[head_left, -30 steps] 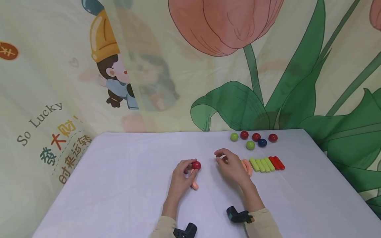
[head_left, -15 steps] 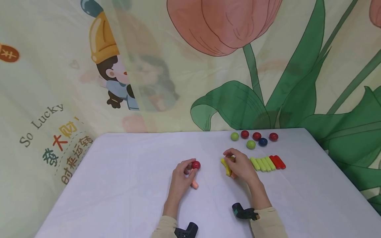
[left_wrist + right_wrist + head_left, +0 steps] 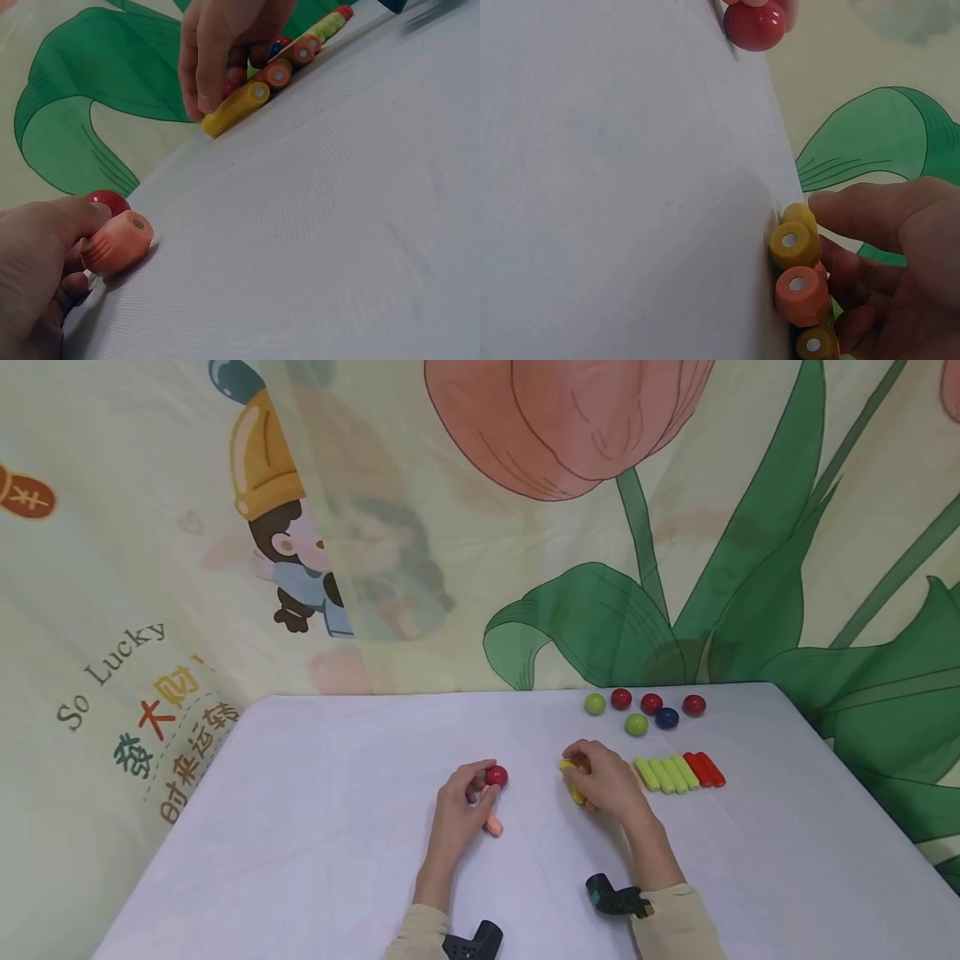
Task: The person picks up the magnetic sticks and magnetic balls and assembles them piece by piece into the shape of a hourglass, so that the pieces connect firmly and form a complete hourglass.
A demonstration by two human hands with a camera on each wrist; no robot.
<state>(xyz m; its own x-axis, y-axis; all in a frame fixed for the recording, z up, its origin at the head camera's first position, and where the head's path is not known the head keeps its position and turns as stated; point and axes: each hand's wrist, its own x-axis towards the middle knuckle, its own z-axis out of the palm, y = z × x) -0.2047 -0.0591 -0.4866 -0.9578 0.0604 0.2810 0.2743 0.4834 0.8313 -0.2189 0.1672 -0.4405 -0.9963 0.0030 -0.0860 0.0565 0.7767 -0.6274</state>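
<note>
My left hand (image 3: 465, 796) holds a glossy red ball (image 3: 497, 777) between index finger and thumb. A peach magnetic stick (image 3: 118, 244) with a metal disc in its end lies right against the ball and thumb. Farther right, my right hand (image 3: 606, 781) has its fingertips at the far end of a yellow curved magnetic stick (image 3: 236, 109), pinching it. In the right wrist view, the index fingertip touches the yellow stick (image 3: 795, 238), and the other fingers curl behind. A peach stick (image 3: 802, 294) lies beside it, mostly hidden by the hand in the head view.
Right of my right hand lie several lime-green sticks (image 3: 666, 775) and two red sticks (image 3: 705, 770) in a row. Behind them sit green balls (image 3: 637, 724), red balls (image 3: 694, 705) and a dark blue ball (image 3: 667, 718). A printed curtain (image 3: 525, 568) hangs behind the white table (image 3: 300, 827).
My right hand has shifted right along the row of sticks, uncovering part of the yellow stick, then dipped slightly back over it. The left hand stays in place with the red ball.
</note>
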